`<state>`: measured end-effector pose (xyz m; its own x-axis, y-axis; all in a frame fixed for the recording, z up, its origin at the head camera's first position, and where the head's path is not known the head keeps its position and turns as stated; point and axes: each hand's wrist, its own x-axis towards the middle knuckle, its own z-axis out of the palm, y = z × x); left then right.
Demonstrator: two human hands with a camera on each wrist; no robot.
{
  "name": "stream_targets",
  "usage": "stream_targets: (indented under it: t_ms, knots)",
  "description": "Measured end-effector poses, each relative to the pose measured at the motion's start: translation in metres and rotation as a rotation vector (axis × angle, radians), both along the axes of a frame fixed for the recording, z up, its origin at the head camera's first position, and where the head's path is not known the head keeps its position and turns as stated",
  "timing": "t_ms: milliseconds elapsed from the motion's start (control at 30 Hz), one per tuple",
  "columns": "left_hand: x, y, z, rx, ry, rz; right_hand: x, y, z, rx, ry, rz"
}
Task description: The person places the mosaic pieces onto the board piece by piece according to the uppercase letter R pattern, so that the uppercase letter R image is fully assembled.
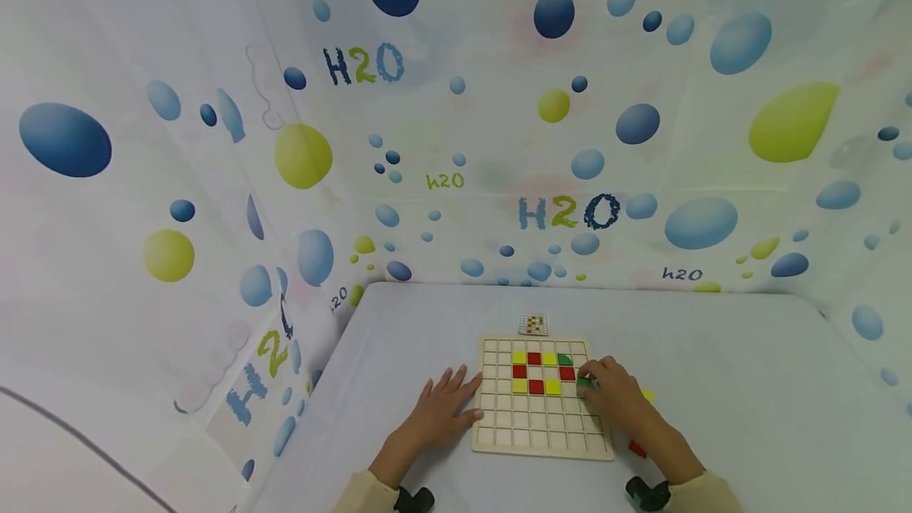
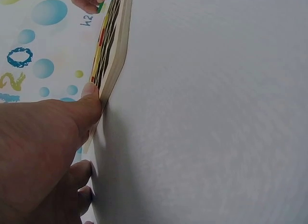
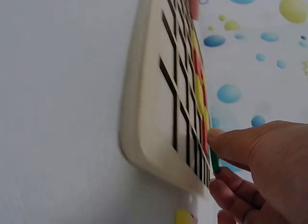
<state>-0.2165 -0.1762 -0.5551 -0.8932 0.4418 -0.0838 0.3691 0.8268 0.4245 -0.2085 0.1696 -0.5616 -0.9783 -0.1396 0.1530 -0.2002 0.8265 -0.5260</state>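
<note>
A square wooden grid board (image 1: 530, 418) lies on the table, with red and yellow tiles and a green piece (image 1: 564, 359) with a curved edge in its upper cells. My left hand (image 1: 445, 408) lies spread at the board's left side, its fingers straight. In the left wrist view its thumb (image 2: 90, 96) touches the board's edge. Between thumb and fingertips my right hand (image 1: 618, 396) pinches a small green tile (image 3: 214, 160), held over the right side of the board near a red tile (image 1: 567, 374). Part of that green tile is hidden by the fingers.
Beyond the board's far edge lies a small pattern card (image 1: 533, 324) with a grid of coloured squares. Loose red (image 1: 637, 448) and yellow (image 1: 647, 395) pieces lie to the right, partly covered by the right forearm. A bubble-printed curtain (image 1: 492, 133) hangs behind the white table (image 1: 748, 386).
</note>
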Motion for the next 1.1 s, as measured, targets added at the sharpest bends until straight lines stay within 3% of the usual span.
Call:
stream_targets:
  t_ms: [300,1100]
  knots:
    - [0.001,0.000,0.002,0.010,-0.008,-0.004,-0.001,-0.022,-0.007,0.048,-0.010,0.028]
    - [-0.001,-0.001,-0.003,0.006,0.013,-0.004,-0.002,-0.024,0.012,0.133,0.007,0.085]
